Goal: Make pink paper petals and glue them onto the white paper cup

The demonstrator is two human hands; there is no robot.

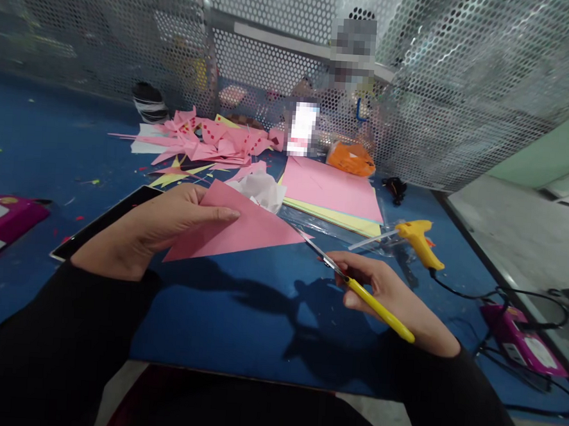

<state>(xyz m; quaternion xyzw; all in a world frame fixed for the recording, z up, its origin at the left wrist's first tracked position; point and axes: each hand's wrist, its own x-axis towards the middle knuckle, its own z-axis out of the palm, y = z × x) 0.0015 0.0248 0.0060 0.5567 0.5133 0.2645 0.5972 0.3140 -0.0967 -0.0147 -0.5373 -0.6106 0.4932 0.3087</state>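
Note:
A pink folded-looking triangle of paper (245, 226) is pinched between the thumb and fingers of my left hand (183, 216), held above the blue table. Its pointed end reaches right, toward my other hand. My right hand (381, 286) grips a pair of scissors (377, 309) with yellow handles. The scissor blades point up and left and meet the paper's right tip. Whether the blades are fully closed on it, I cannot tell. Behind the paper sits a crumpled white tissue-like piece (261, 189).
Pink paper scraps (221, 141) heap at the back. Coloured sheets (334, 190) are stacked behind the scissors. A yellow glue gun (420, 240) trails a cable toward a magenta power strip (522, 340). A dark tablet-like slab (105, 221) lies at left; perforated metal (274, 58) stands behind.

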